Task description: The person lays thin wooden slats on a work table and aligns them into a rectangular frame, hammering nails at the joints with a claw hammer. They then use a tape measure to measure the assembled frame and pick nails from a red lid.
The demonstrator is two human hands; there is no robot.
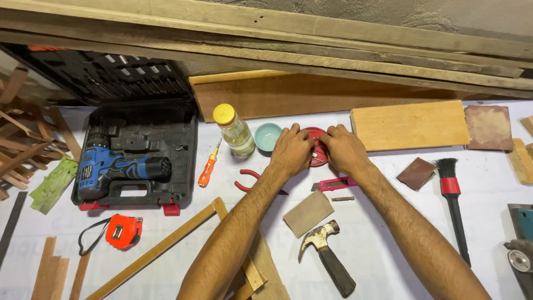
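Both my hands meet over a small round red container on the white table top. My left hand covers its left side with fingers curled on the rim. My right hand grips its right side. Small metal bits show inside the red container between my thumbs. A pale blue bowl stands just left of my left hand, beside a clear bottle with a yellow cap.
An open black case holds a blue drill. Nearby lie an orange screwdriver, red pliers, a pink utility knife, a hammer, a sanding block, a brush, a tape measure, and wood boards.
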